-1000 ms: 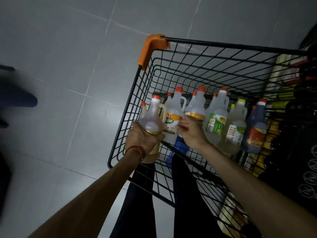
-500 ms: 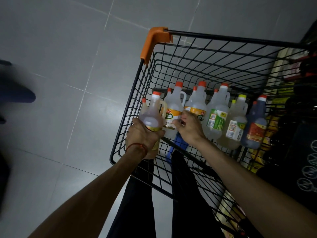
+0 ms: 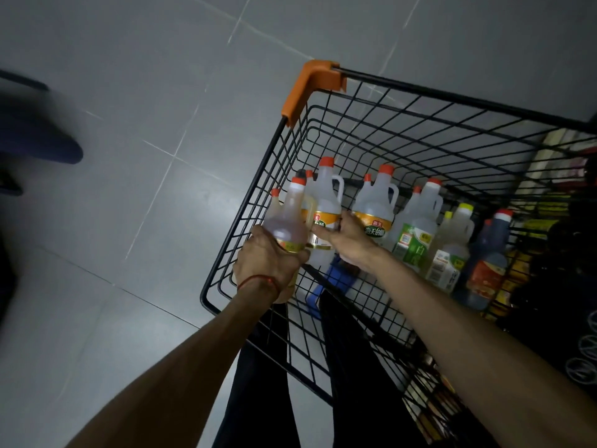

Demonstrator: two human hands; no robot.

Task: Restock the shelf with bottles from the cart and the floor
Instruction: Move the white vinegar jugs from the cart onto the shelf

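Note:
A black wire cart (image 3: 248,202) with an orange corner guard holds several upright handled bottles. My left hand (image 3: 268,263) grips a pale amber bottle with a red cap (image 3: 289,218) at the cart's near-left corner, lifted above the others. My right hand (image 3: 347,237) reaches in between two clear bottles with orange labels, its fingers on the left one (image 3: 324,202); the other (image 3: 376,202) stands just right of the hand. Farther right stand a green-labelled bottle (image 3: 416,231), a yellow-capped bottle (image 3: 452,247) and a dark bottle (image 3: 489,253).
Grey tiled floor (image 3: 129,124) spreads to the left of the cart. Shelves with packaged goods (image 3: 549,202) run along the right edge behind the cart wall. A blurred dark shape (image 3: 38,140) sits at the far left. My dark trouser legs (image 3: 258,383) show through the mesh below.
My right hand has slid left from the middle orange-labelled bottle to the one beside the held bottle. My left hand keeps its grip, and the view has tilted slightly.

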